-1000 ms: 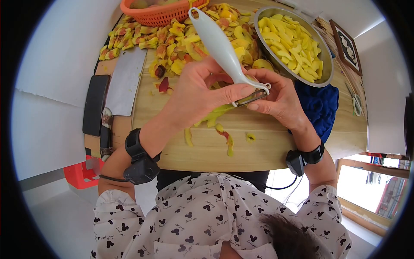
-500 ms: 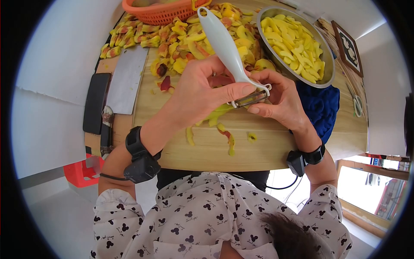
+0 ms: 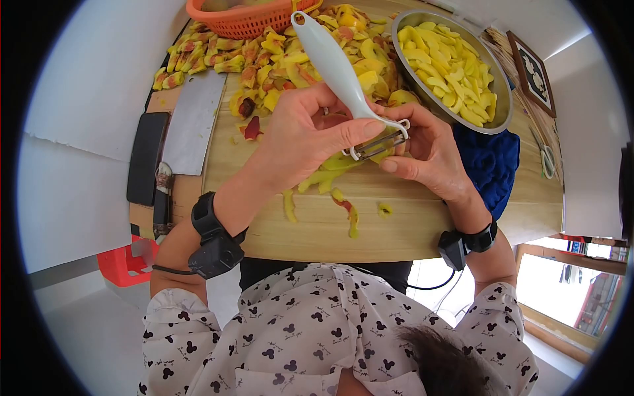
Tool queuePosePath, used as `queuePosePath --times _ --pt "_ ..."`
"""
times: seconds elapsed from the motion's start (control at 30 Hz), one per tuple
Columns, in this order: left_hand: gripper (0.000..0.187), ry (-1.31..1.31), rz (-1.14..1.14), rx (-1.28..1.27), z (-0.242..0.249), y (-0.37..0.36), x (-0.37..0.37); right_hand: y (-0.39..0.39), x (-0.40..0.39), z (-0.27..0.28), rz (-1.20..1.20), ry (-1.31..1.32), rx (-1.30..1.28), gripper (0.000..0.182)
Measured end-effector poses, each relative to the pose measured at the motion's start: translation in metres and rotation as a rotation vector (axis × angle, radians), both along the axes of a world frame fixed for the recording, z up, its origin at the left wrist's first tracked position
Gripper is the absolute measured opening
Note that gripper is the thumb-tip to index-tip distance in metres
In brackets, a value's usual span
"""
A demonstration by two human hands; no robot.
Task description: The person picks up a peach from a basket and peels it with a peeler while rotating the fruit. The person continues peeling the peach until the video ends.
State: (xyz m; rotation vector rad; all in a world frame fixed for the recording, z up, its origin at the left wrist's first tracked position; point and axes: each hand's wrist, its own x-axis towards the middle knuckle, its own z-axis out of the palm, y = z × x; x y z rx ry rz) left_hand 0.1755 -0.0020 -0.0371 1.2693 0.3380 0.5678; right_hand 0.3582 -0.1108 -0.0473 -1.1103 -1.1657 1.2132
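In my left hand [image 3: 300,129] is a peeler [image 3: 337,69] with a pale handle, closed between thumb and fingers, its handle slanting up to the left. The metal blade lies over a yellow-green fruit piece [image 3: 378,148], largely hidden by the peeler and fingers. My right hand [image 3: 429,148] curls around the right side of that fruit, thumb below and fingers above. Under the hands, strips of peel [image 3: 323,178] rest on the wooden table [image 3: 297,237].
Behind my hands spreads a heap of yellow and red peels [image 3: 264,56], with an orange basket [image 3: 244,25] beyond. A metal bowl [image 3: 507,99] of yellow slices stands back right, beside a dark blue cloth [image 3: 489,162]. A black phone [image 3: 147,158] lies left.
The peeler has shifted slightly left and its head has tilted, exposing more of the fruit beneath the blade. Both hands keep their hold.
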Motion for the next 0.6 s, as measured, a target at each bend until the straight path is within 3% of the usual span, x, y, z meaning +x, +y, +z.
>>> queuePosePath --times 0.6 --pt "0.024 -0.045 0.027 -0.069 -0.0048 0.007 -0.0008 0.0011 0.0015 -0.0025 0.069 0.157 0.073 0.06"
